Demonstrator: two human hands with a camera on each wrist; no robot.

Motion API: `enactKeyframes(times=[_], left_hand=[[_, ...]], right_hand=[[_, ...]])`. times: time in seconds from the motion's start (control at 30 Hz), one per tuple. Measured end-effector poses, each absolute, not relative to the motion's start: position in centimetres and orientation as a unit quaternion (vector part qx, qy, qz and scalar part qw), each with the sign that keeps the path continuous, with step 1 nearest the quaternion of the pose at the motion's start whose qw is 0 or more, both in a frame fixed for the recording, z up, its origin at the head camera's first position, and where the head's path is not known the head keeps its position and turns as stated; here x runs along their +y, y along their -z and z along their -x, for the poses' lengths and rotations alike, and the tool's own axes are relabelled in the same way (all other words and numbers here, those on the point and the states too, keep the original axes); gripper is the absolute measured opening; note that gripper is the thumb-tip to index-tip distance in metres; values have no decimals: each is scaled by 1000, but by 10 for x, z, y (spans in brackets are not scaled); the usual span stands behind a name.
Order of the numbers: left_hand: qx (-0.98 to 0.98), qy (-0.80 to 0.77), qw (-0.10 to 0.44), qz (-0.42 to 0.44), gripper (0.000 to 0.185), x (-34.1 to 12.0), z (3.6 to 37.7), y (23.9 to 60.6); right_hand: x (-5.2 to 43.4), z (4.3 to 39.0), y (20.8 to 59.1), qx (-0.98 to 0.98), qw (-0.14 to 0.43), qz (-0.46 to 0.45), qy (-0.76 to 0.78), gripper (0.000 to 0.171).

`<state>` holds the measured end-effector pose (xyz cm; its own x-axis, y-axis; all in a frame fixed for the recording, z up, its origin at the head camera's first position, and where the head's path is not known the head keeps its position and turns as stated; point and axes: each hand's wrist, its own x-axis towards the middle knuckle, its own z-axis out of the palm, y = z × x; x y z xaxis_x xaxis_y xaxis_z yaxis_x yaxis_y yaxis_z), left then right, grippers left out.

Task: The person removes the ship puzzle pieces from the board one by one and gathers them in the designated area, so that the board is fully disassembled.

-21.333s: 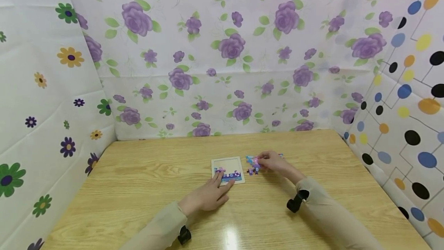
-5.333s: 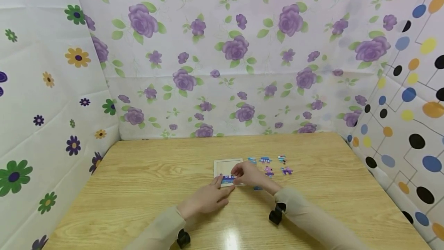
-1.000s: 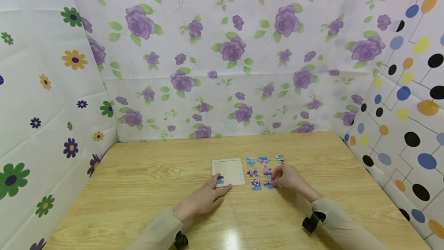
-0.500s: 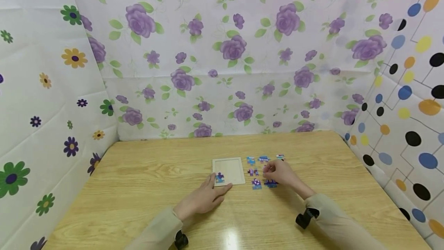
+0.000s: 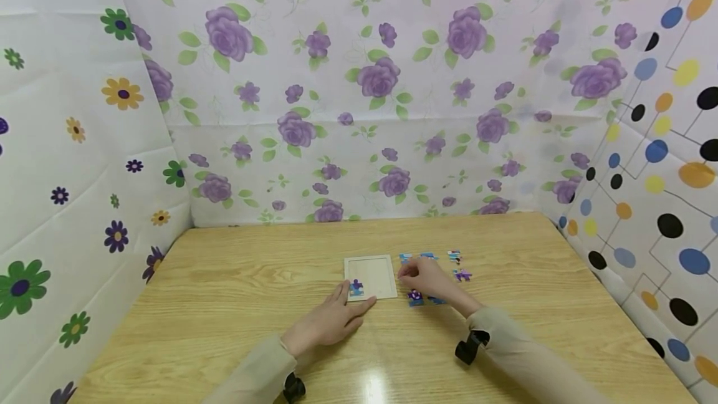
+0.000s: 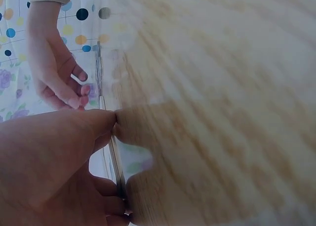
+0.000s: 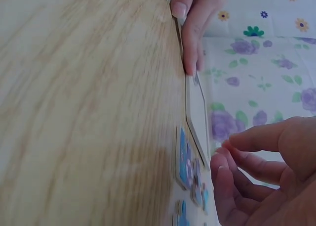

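My left hand [image 5: 325,324] rests at the near left corner of a pale square puzzle tray [image 5: 386,297], its fingers and thumb touching the rim. A purple and blue jigsaw piece [image 5: 356,289] lies in the tray's near left corner. My right hand [image 5: 427,279] hovers over loose jigsaw pieces right of the tray, covering part of the middle row. In the right wrist view its thumb and fingers curl loosely close together, with nothing visible between them. Uncovered pieces include a purple one [image 5: 415,297] nearest me and a pink-purple one [image 5: 463,275] at the right.
Wooden table [image 5: 252,285] surrounds the tray. More loose pieces lie in the far row, including a blue one [image 5: 429,255] and a striped one [image 5: 454,257]. A floral cloth [image 5: 336,80] hangs behind the table, with patterned cloths at both sides.
Several seconds ago a blue-purple strip filled the tray's near edge; now one corner piece shows there. In the last second my right hand has moved left across the loose pieces. My left hand stays put.
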<state>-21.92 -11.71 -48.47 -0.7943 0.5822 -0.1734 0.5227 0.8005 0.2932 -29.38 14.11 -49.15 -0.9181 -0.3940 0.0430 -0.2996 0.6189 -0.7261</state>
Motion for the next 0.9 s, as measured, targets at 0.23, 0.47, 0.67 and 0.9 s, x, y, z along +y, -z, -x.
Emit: enactKeyframes(times=[0.23, 0.47, 0.67, 0.9], left_hand=[[939, -115, 128, -296, 47, -117, 218, 483], [938, -114, 115, -305, 47, -118, 218, 483], [938, -115, 114, -307, 47, -118, 217, 481], [940, -114, 118, -301, 47, -117, 215, 480]], right_hand=[[121, 294, 491, 887, 77, 241, 387, 7], [100, 303, 495, 873, 100, 282, 386, 8], [84, 305, 496, 874, 130, 283, 374, 15], [72, 307, 498, 876, 146, 269, 372, 22]])
